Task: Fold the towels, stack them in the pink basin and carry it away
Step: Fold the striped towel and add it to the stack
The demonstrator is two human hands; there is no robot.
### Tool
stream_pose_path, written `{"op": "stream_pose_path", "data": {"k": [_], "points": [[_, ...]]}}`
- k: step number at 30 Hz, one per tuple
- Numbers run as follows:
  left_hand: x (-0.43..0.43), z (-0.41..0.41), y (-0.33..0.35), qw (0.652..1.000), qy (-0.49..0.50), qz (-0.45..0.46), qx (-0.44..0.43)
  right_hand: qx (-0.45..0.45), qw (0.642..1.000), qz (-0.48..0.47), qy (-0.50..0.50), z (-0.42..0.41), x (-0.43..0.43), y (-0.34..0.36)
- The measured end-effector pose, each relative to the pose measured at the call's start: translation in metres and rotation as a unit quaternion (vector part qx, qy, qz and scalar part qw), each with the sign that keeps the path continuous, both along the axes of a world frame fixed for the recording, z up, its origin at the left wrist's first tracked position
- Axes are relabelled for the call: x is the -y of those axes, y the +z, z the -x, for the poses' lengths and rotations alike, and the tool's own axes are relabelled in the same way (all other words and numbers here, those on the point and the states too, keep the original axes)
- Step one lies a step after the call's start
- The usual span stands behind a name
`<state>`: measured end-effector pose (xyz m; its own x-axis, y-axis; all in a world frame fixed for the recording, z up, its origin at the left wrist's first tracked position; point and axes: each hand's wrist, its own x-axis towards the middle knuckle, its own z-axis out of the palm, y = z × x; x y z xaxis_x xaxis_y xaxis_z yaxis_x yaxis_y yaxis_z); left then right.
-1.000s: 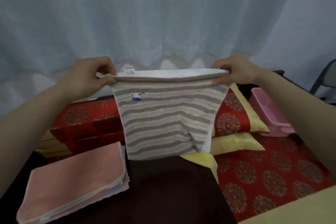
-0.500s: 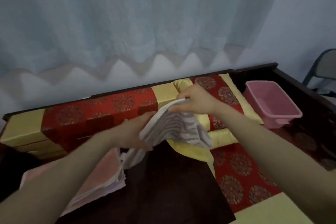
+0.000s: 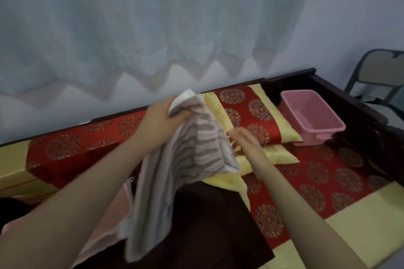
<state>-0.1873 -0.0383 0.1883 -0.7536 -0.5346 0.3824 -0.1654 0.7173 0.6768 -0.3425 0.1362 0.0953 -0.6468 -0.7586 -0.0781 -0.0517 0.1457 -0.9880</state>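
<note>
At the lower left we see a folded pink terry towel (image 3: 109, 225) lying flat on the bed, partly under the left forearm. Our left hand (image 3: 161, 120) is raised above it, fingers and thumb curled tight round the top corner of a grey-and-beige striped towel (image 3: 185, 159). That towel hangs crumpled in the air from the grip, and its lower end droops over the pink one and a dark brown cloth (image 3: 207, 225). Just right of the hanging folds is our right hand (image 3: 242, 140), its fingers reaching toward the towel's edge. Blur keeps us from telling whether they pinch it or only touch it. Behind this hand lies a red-and-gold patterned cushion (image 3: 251, 111). Beyond it stands the pink rectangular plastic basin (image 3: 312, 116), upright, with nothing visible inside. A dark-framed chair (image 3: 376, 72) stands at the far right.
</note>
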Motion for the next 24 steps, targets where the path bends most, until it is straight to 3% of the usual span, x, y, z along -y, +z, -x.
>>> {"op": "stream_pose_path", "data": {"k": [3,7,11,14,20,24], "points": [[0.011,0.007,0.042,0.994,-0.011,0.093,0.055,0.055,0.994,-0.084,0.031,-0.015,-0.017,-0.040],[0.022,0.008,0.073,0.989,-0.004,0.113,0.099,0.130,0.983,-0.123,0.026,-0.032,-0.014,-0.055],[0.031,-0.001,0.083,0.989,0.015,0.118,0.085,0.355,0.934,-0.024,0.036,-0.031,-0.004,-0.058],[0.036,-0.012,0.085,0.989,0.028,0.101,0.102,0.460,0.887,0.035,0.017,-0.023,0.011,-0.054],[0.033,-0.025,0.087,0.994,0.017,0.078,0.076,0.480,0.876,0.028,-0.030,-0.003,0.056,-0.046],[0.038,-0.029,0.087,0.993,0.020,0.087,0.079,0.449,0.893,0.002,-0.014,-0.002,0.087,-0.028]]}}
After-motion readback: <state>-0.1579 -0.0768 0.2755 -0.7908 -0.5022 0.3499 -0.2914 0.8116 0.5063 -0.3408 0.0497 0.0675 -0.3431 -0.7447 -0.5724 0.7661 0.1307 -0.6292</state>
